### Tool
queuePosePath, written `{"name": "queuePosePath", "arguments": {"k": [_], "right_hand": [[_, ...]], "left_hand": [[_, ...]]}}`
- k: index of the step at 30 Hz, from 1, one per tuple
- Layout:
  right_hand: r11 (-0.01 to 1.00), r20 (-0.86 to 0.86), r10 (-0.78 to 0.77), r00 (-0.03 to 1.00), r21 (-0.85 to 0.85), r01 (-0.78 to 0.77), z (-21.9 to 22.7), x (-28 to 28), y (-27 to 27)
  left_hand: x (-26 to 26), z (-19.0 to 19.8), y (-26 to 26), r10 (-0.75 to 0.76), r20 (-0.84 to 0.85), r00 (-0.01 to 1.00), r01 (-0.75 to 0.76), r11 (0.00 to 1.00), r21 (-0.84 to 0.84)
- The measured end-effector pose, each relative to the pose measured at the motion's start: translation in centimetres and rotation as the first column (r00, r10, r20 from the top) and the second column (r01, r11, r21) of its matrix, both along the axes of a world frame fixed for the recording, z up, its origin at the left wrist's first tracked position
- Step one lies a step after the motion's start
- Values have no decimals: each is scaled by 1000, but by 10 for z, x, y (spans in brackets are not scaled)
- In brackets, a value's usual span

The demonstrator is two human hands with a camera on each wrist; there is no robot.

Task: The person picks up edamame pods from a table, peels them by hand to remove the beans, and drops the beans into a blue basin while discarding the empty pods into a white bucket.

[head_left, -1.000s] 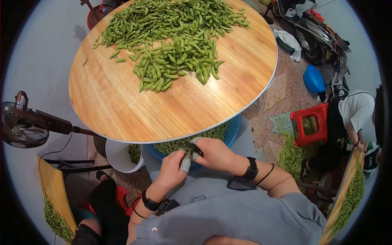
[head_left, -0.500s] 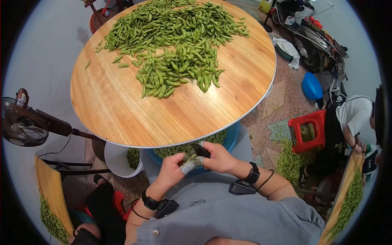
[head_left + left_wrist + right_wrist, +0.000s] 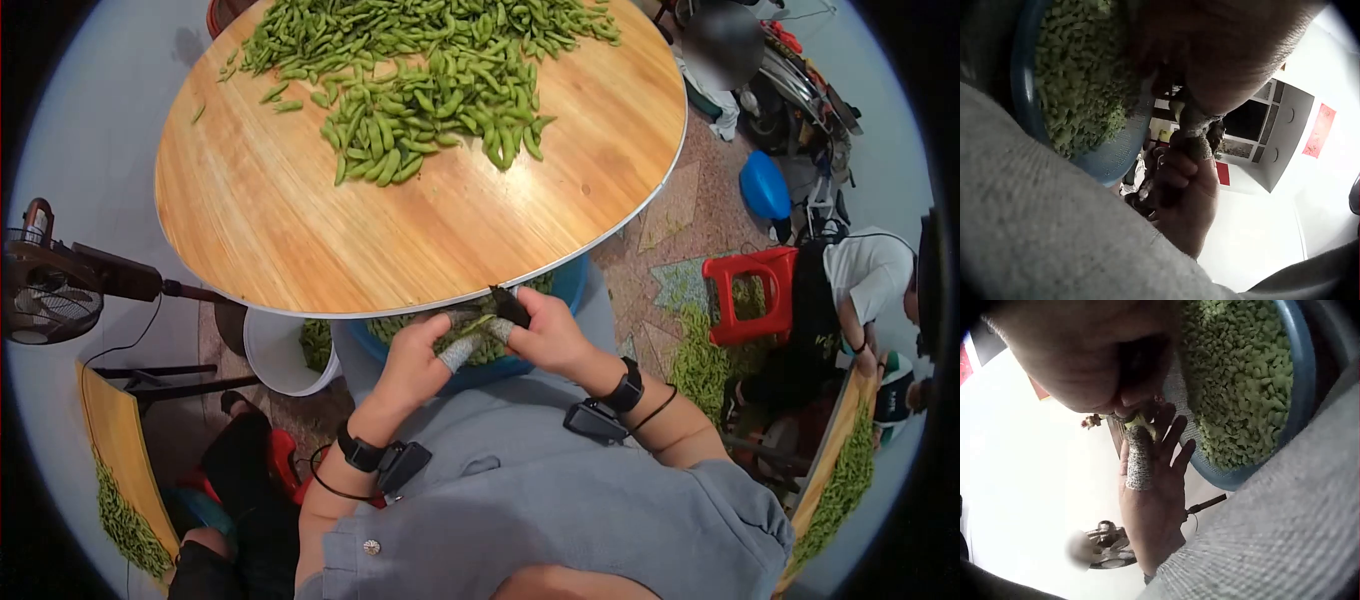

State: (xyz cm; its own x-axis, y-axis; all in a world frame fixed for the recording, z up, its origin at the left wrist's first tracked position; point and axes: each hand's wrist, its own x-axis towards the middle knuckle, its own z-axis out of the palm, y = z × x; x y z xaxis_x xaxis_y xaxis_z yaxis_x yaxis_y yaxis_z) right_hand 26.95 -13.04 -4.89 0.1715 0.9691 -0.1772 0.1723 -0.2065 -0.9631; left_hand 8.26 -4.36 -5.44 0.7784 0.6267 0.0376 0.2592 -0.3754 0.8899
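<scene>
Setting: patterned tile floor under a round wooden table [image 3: 300, 230], with the person seated at its near edge.
Landmark: blue basin [image 3: 560, 300], tucked under the table's near rim and resting toward the person's lap, filled with shelled green beans [image 3: 1241, 381].
Table load: heap of edamame pods [image 3: 430, 80] on the far half of the table, well apart from the basin.
Left hand [image 3: 415, 360]: curled, its cloth-wrapped thumb [image 3: 1140, 462] pinching one end of a single pod, right above the basin.
Right hand [image 3: 545, 335]: curled around a small dark tool [image 3: 510, 305] and pinching the other end of the pod; it touches the left hand.
Pod in hand [image 3: 478, 324]: held between both hands just over the basin; only a sliver shows, and its long axis seems to run roughly from one hand to the other, across the basin's near side.
Key relation: both hands are equally on the pod, so neither is nearer; the basin's beans lie directly beneath, while the unshelled heap lies away across the table, beyond the basin.
Beside the basin: white bucket [image 3: 285, 355] to its left, also under the table rim; red stool [image 3: 750, 300] off to its right; fan [image 3: 50, 290] far left.
</scene>
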Motion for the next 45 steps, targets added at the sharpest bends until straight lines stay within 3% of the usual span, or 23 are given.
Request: {"name": "queuePosePath", "arguments": {"k": [2, 4, 5, 6, 8, 10, 12, 15, 18, 19, 20, 21, 22, 26, 28, 29, 30, 31, 34, 38, 41, 44, 45], "right_hand": [[986, -134, -19, 991, -165, -4, 12, -1, 2], [988, -164, -24, 986, -152, -1, 12, 4, -3], [999, 163, 47, 986, -23, -43, 19, 8, -6], [988, 478, 70, 875, 86, -126, 25, 12, -8], [976, 527, 37, 849, 162, -143, 40, 19, -4], [956, 577, -10, 817, 245, -161, 49, 28, 12], [943, 525, -197, 828, 332, 14, 58, 38, 40], [901, 662, -357, 659, 429, 57, 58, 60, 93], [863, 724, -453, 521, 503, 50, 47, 76, 135], [905, 774, -384, 503, 424, 37, 47, 78, 143], [904, 774, -381, 505, 427, 29, 47, 76, 145], [929, 795, -345, 499, 366, 58, 49, 71, 143], [948, 816, -307, 490, 304, 88, 51, 67, 141], [950, 782, -293, 551, 303, 76, 65, 59, 123], [983, 567, -180, 804, 130, 128, 78, 54, 110], [983, 569, -180, 803, 129, 129, 79, 47, 102], [992, 243, -89, 966, 106, 65, 77, 35, 94], [994, -116, 16, 993, 108, -4, 75, 23, 85], [992, -241, 99, 966, -47, -113, 74, -4, 61], [997, -270, 67, 961, -12, -72, 72, -8, 38], [966, 72, 147, 987, 205, -159, 59, -1, 26], [956, 84, 285, 955, 43, -289, 90, -5, 21], [932, 97, 322, 942, 144, -333, 81, -6, 21]], "left_hand": [[3, -6, -5, 61, 89, 994, -50, 991, -126], [4, -2, -6, 183, 117, 976, -109, 880, -462], [2, 0, -5, 183, 117, 976, -109, 879, -464], [-3, 1, -4, 178, 66, 982, -120, 853, -507], [-14, 4, -2, 172, 23, 985, -131, 827, -546], [-31, 5, -4, 310, 69, 948, -215, 787, -578], [-55, 3, -1, 405, 89, 910, -303, 795, -526], [-104, -6, 8, 636, 82, 767, -519, 691, -503], [-160, -21, 21, 688, 53, 723, -656, 709, -260], [-167, -18, 24, 694, 57, 718, -661, 705, -256], [-172, -14, 25, 742, -55, 668, -720, 663, 204], [-175, -10, 24, 809, -129, 574, -588, 516, 623], [-175, -8, 25, 813, -127, 569, -593, 512, 621], [-144, 18, 30, 865, -16, 501, -745, 441, 500], [-111, 30, 26, 743, 165, 648, -724, 534, 436], [-86, 38, 18, 675, 216, 706, -708, 675, 205], [-60, 47, 10, 607, 285, 742, -626, 779, -31], [-40, 56, 6, 540, 257, 802, -499, 841, -208], [0, 65, 6, 280, 243, 929, -119, 846, -520], [4, 63, 8, 165, 158, 973, -38, 798, -601], [3, 61, 7, 307, 221, 926, -89, 745, -661], [2, 61, 5, 306, 252, 918, -67, 747, -662], [1, 60, 4, 313, 249, 916, -74, 745, -663]]}}
